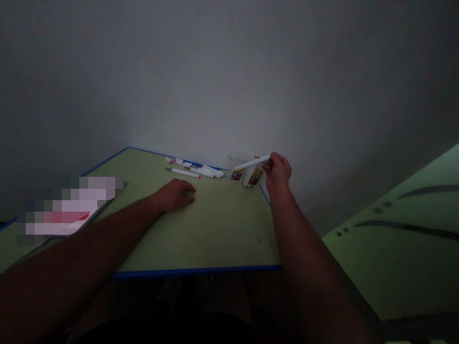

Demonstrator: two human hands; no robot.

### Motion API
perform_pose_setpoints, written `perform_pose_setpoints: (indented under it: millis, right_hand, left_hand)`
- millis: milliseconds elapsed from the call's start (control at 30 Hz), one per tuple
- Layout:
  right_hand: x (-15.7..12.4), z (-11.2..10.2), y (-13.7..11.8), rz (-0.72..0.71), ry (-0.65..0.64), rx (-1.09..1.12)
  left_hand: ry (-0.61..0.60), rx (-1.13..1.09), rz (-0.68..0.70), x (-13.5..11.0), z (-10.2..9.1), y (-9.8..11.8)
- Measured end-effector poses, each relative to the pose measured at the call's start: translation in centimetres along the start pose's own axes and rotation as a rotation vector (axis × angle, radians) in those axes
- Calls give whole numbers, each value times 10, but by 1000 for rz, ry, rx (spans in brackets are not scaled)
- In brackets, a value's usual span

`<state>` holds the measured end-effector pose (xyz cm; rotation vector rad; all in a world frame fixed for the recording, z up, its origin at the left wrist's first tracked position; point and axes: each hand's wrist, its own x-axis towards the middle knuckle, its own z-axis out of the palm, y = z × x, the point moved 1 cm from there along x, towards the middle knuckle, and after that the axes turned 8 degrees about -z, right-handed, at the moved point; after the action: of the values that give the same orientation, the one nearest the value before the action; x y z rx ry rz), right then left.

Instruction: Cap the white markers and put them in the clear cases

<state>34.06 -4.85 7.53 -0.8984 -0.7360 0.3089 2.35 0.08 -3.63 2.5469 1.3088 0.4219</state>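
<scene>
My right hand [278, 173] is closed on a white marker [251, 163] and holds it tilted above a clear marker case [247, 176] at the far right corner of the green table [215, 229]. My left hand [176, 195] rests palm down on the table, its fingers loosely curled with nothing in them. Several white markers [195, 169] lie scattered along the table's far edge, just beyond my left hand.
A blurred flat object [71, 205] lies on the table's left side. A second green table [405, 239] stands to the right, separated by a dark gap. A plain wall rises right behind the table's far edge.
</scene>
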Motion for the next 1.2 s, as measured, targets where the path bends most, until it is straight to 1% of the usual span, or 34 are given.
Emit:
perform_pose_setpoints:
  millis: [100, 200, 267, 367, 567, 767, 1033, 1200]
  right_hand:
    - [30, -10, -20, -114, 91, -73]
    - [57, -17, -35, -187, 131, -183]
    - [70, -19, -42, -224, 157, -245]
    - [81, -20, -46, -244, 169, -331]
    - [86, -19, -43, -276, 179, -451]
    - [85, -14, -35, -250, 152, -507]
    - [87, -4, -18, -188, 36, -651]
    - [94, -3, -6, -165, -25, -789]
  left_hand:
    - [2, 31, 16, 1, 1, 0]
    - [6, 39, 18, 1, 0, 2]
    - [4, 41, 27, 0, -1, 3]
    - [2, 56, 34, 0, -1, 3]
    - [17, 38, 50, 1, 2, 0]
    - [26, 25, 51, 1, 1, 0]
    - [16, 38, 45, 1, 1, 0]
    - [3, 65, 36, -1, -2, 3]
